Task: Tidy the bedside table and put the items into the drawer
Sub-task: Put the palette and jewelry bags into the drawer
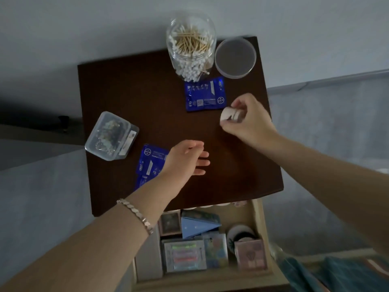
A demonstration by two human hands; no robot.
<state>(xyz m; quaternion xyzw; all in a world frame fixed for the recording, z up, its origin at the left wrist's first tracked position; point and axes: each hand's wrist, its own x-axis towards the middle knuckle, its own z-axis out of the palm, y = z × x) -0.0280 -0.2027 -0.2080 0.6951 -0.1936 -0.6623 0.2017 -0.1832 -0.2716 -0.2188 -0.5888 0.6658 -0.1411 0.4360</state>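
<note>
The dark brown bedside table [147,98] fills the middle of the view. My right hand [250,121] grips a small pale round item [228,116] just above the table's right side. With fingers relaxed and holding nothing, my left hand [185,163] hovers over the table's front, partly covering a blue sachet [149,163]. A second blue sachet [205,94] lies flat near the back. A clear jar of cotton swabs [190,45] and its round lid [235,57] stand at the back edge. The open drawer [260,224] below the front edge holds several small boxes.
A clear plastic box [111,137] with small mixed items sits at the table's left edge. Grey bedding lies to the left and right. A teal cloth [336,275] shows at the bottom right.
</note>
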